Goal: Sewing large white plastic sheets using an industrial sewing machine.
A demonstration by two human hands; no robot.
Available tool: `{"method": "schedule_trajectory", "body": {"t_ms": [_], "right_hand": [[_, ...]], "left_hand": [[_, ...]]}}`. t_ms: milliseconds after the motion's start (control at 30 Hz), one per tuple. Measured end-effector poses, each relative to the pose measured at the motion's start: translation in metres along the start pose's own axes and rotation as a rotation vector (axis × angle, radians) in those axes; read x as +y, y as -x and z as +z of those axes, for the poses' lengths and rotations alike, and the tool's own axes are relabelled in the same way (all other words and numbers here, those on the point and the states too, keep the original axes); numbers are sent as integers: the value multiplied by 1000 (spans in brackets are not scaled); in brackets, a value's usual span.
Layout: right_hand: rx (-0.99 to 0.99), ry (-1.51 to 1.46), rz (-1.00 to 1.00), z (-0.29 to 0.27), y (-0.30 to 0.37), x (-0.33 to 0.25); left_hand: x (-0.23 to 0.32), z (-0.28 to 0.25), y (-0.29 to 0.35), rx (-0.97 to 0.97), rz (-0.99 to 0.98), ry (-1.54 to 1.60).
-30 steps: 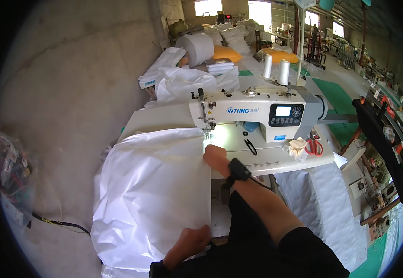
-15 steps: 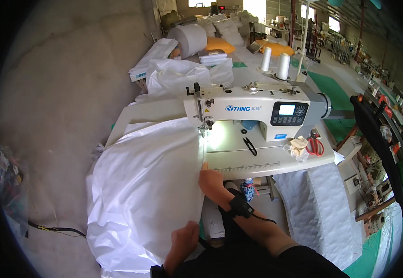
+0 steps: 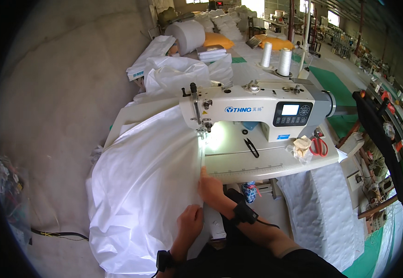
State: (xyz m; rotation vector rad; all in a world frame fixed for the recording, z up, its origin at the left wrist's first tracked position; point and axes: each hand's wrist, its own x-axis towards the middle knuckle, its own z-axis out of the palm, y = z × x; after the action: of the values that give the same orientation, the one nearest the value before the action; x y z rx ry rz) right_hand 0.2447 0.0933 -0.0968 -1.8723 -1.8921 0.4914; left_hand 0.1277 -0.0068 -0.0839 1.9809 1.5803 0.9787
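A large glossy white sheet (image 3: 136, 185) of fabric or film drapes over the left of the sewing table, its right edge running under the needle of a white sewing machine (image 3: 248, 104). My right hand (image 3: 210, 186) is closed at that edge just in front of the table, index finger pointing toward the lit presser foot (image 3: 202, 134). Closer to my body, my left hand (image 3: 191, 221) is curled with its fingers on the same edge. The fingertips of both hands are partly hidden.
Black thread snips (image 3: 251, 147), red-handled scissors (image 3: 319, 147) and a crumpled beige cloth (image 3: 302, 146) lie on the machine table (image 3: 238, 170). Thread cones (image 3: 284, 62) stand behind. A quilted white piece (image 3: 319, 204) hangs at the right; a wall (image 3: 71, 92) rises at the left.
My left hand has moved forward along the sheet's edge, closer to my right hand. The sheet's folds have shifted, and the view has tilted slightly.
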Motion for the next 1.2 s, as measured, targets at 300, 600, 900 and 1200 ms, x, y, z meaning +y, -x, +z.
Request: {"method": "schedule_trajectory", "body": {"t_ms": [300,600,900,1200], "right_hand": [[6,-6,-37,-10,-4,2],[129,335,-145,-9,-54,5],[182,300,-119,-6,-109,16],[214,-181,69,-13,-83,14]], "left_hand": [[-9,16,-39,8,19,24],[-20,21,-99,3,34,11],[-35,34,-158,-43,1,-44],[-27,27,-195,-99,-359,430]]}}
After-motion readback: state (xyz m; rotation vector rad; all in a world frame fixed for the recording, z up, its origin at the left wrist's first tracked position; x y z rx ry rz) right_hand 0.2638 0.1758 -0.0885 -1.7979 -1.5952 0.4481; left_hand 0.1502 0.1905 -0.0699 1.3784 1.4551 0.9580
